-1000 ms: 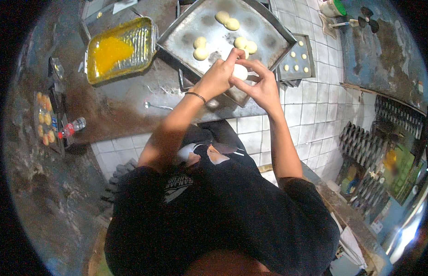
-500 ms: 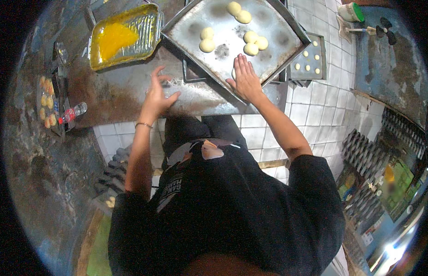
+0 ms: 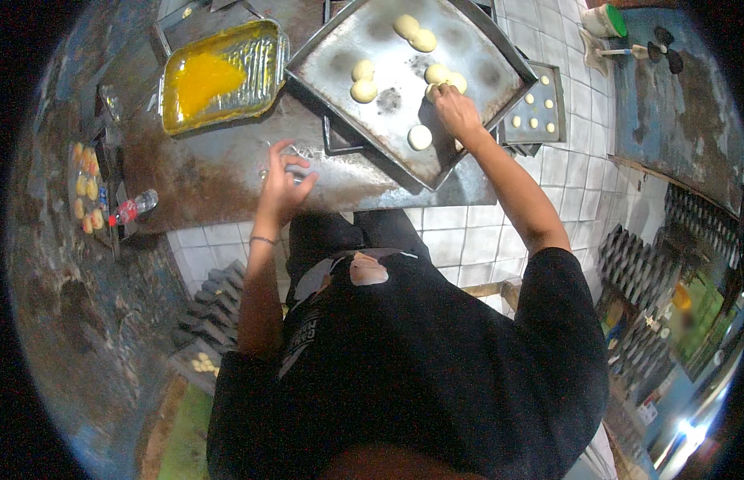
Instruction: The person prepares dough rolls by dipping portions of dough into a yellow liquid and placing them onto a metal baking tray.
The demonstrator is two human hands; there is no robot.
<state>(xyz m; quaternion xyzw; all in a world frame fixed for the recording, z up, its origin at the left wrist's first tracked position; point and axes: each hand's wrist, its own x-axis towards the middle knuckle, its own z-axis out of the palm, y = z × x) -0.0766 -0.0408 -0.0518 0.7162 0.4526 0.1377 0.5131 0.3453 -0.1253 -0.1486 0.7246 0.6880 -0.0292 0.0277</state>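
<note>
- From where I stand, the person's right hand (image 3: 458,112) is over the near-right part of a metal baking tray (image 3: 324,60), its fingertips drawn together at the near edge of a cluster of dough balls (image 3: 457,82). The fingers hide part of the nearest ball, so I can't tell whether they pinch it or only touch it.
- The left hand (image 3: 281,186) hangs over the near side of the dark table (image 3: 212,164), fingers spread and curved, with nothing between them that I can see. A spoon (image 3: 265,174) lies by it, partly covered.
- The tray sits askew, one corner pointing near, on top of other metalware (image 3: 341,138).
- A single paler dough ball (image 3: 420,138) rests near that corner, apart from the cluster and left of the right hand.
- Two touching balls (image 3: 363,82) lie on the tray's left side, and another touching pair (image 3: 414,34) at the far side.
- Left of the tray stands a ribbed, clear dish (image 3: 264,72) with yellow liquid (image 3: 200,82) in its left part.
- To the right, lower down, a smaller tray (image 3: 540,113) carries small pale balls.
- Far to the left, a plastic bottle (image 3: 136,206) with a red label lies on its side.
</note>
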